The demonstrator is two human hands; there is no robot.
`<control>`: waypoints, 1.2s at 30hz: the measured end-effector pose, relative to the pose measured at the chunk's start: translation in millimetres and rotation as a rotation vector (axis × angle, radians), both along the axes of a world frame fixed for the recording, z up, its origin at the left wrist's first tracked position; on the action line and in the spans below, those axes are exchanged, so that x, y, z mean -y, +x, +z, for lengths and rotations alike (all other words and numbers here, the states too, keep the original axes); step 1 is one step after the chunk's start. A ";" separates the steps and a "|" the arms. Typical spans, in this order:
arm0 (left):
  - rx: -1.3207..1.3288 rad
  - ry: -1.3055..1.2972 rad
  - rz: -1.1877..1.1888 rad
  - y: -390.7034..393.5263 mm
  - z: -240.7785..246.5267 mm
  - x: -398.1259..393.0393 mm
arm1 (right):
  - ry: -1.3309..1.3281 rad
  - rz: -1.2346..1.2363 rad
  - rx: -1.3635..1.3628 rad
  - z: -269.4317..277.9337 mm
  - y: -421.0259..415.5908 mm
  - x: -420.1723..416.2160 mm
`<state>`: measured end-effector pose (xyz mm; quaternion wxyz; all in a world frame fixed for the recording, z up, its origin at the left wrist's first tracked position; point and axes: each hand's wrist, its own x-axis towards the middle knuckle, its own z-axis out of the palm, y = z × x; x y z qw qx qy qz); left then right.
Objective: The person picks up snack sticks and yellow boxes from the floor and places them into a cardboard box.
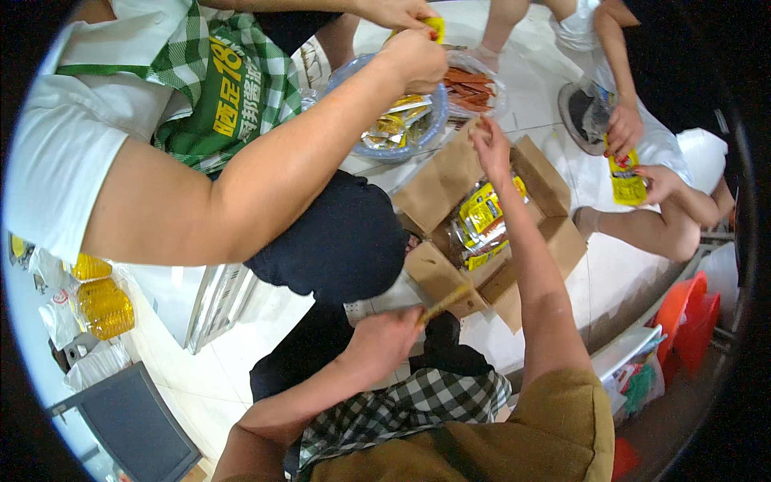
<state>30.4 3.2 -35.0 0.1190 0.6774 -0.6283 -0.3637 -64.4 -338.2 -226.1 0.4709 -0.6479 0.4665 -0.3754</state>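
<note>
My left hand (pixel 385 337) grips a thin yellow packet (pixel 444 303), seen nearly edge-on and blurred, just short of the near flap of a cardboard box. My right hand (pixel 491 153) is raised over the far side of the box, its fingertips pinched together; a small pale thing may be between them, too blurred to tell. Below my right forearm, the open cardboard box (pixel 421 196) holds several yellow packets (pixel 482 211) with clear, shiny parts. Beyond my right hand lies an open plastic bag of reddish-brown strips (pixel 468 90).
On the left, a person in a green checked apron (pixel 241 96) holds a yellow packet (pixel 435 29) over a blue basin (pixel 443 114) of packets. Another person's hands (pixel 626 129) hold a yellow packet (pixel 628 178). Oil bottles (pixel 105 307) and red plastic basins (pixel 680 319) stand at the sides.
</note>
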 end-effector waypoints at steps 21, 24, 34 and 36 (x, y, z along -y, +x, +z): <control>-0.336 -0.230 0.211 -54.4 -41.0 59.2 | 0.624 -0.017 0.583 67.1 -131.9 -237.8; -0.293 -0.123 0.217 -46.7 -26.0 64.9 | 0.396 -0.190 0.267 41.7 -164.9 -219.7; -0.093 -0.226 0.106 -38.2 -20.3 60.3 | -0.027 -0.019 -1.046 -50.8 -172.9 -183.5; -0.048 -0.230 0.101 -38.4 -19.2 59.8 | 0.110 -0.022 -1.062 -57.6 -155.5 -175.0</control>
